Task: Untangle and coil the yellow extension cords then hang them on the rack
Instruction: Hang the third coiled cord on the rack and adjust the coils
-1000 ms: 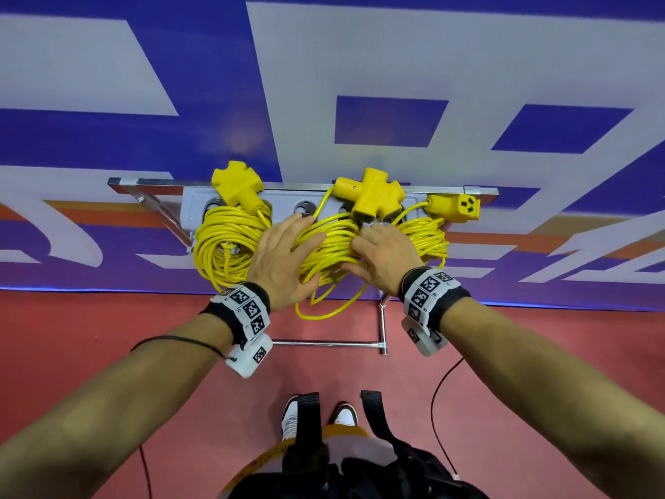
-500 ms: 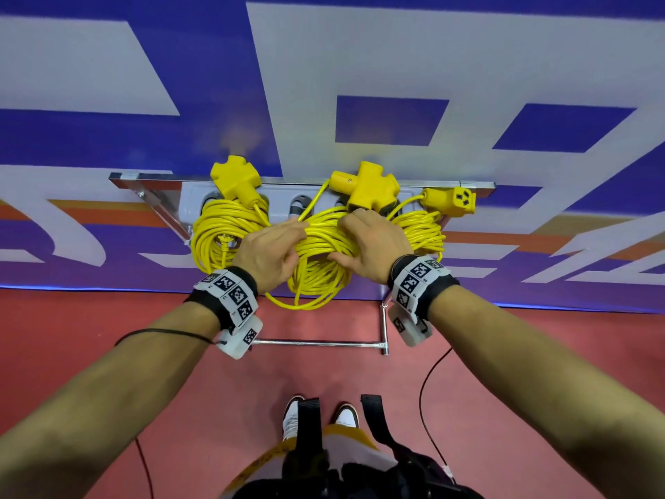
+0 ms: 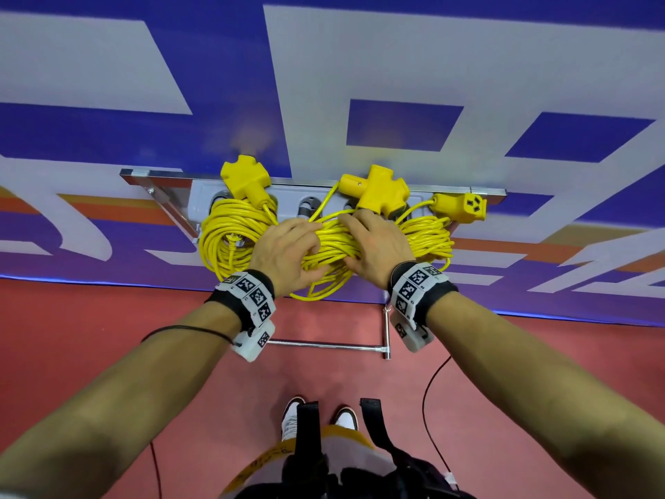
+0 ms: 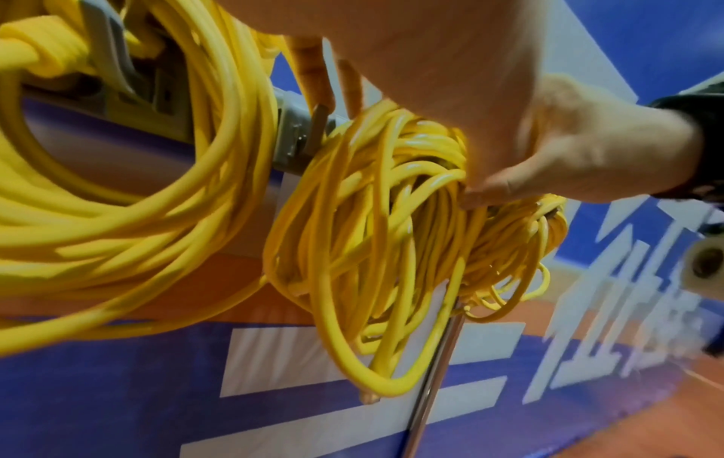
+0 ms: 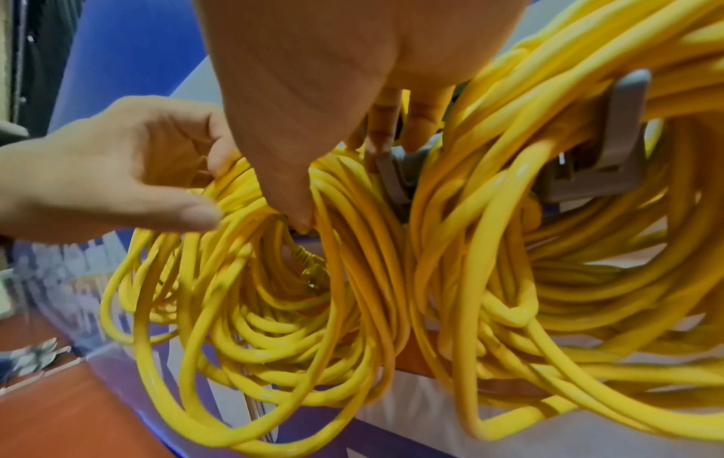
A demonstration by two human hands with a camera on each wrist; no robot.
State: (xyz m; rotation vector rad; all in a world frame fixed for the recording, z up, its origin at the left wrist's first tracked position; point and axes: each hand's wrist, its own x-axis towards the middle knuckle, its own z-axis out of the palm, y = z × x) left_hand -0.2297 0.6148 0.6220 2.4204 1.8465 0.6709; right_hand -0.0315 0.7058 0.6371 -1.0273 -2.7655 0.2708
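Up against the blue and white wall (image 3: 396, 66), three coils of yellow cord hang side by side on the grey rack (image 3: 201, 196). Both hands hold the middle coil (image 3: 331, 246): the left hand (image 3: 288, 253) grips its left side with curled fingers, and the right hand (image 3: 378, 246) wraps its right side, thumb pressed into the strands. The left coil (image 3: 230, 239) and the right coil (image 3: 428, 239) hang untouched. Three yellow socket heads sit above the coils, the triple one (image 3: 378, 190) just beyond the right fingertips. Below lies red floor (image 3: 108, 336)
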